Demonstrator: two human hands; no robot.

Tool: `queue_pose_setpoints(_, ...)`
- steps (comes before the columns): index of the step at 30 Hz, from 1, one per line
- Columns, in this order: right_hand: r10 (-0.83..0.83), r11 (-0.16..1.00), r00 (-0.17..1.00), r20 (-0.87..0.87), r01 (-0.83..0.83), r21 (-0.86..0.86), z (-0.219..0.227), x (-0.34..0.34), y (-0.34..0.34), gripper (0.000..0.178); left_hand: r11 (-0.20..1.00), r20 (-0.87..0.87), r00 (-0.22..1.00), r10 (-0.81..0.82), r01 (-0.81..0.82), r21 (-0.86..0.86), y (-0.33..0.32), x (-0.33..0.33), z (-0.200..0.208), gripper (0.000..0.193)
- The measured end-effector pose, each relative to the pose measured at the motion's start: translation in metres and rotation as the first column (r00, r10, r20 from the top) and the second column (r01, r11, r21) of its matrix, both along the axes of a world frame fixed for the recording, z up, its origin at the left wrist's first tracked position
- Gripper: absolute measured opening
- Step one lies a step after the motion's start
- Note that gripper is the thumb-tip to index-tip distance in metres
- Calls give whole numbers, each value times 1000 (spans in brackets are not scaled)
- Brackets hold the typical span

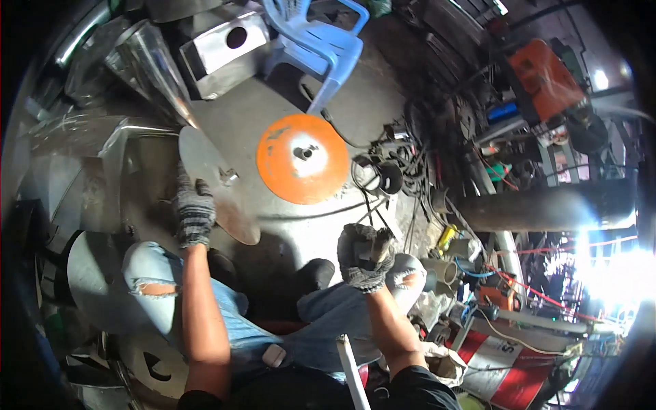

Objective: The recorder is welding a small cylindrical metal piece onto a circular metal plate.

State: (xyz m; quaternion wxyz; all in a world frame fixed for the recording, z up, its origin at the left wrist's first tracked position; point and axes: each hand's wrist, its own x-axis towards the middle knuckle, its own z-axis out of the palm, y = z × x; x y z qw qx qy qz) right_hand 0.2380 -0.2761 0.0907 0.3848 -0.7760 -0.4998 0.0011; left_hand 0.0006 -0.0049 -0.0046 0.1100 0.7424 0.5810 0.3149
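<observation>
My left hand [194,208], in a grey-and-black striped knit glove, grips the edge of a thin metal disc [205,160]. The disc is tilted nearly on edge, and a small fitting [229,178] sticks out from its middle. My right hand [365,263], gloved alike, is curled above my right knee. Around its fingers are dark and light shapes, too unclear to name. Ahead, on the floor between both hands, lies an orange disc [283,167] with a bare silvery centre and a short dark stub. Neither hand touches it.
A blue plastic chair [321,41] and a metal box with a round hole [229,48] stand ahead. Plastic-wrapped sheet metal [147,61] lies left. Tangled black cables [413,157], a thick pipe [540,208] and a red-and-white drum [502,369] are at right. A white stick [350,372] shows close below.
</observation>
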Motion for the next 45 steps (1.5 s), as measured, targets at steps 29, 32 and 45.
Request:
queue_pose_setpoints(29,235,803,922,-307,-362,-474,-4,-16,98,40,942,-45,993,-107,87,-325,-18,9,31,47)
queue_pose_setpoints(32,176,701,949,-261,-307,-643,-21,-21,114,40,949,-28,993,-113,99,-300,-10,18,48,45)
queue_pose_setpoints(45,333,765,869,-365,-475,-434,-110,-43,118,47,983,-136,991,10,-34,-178,-2,24,35,49)
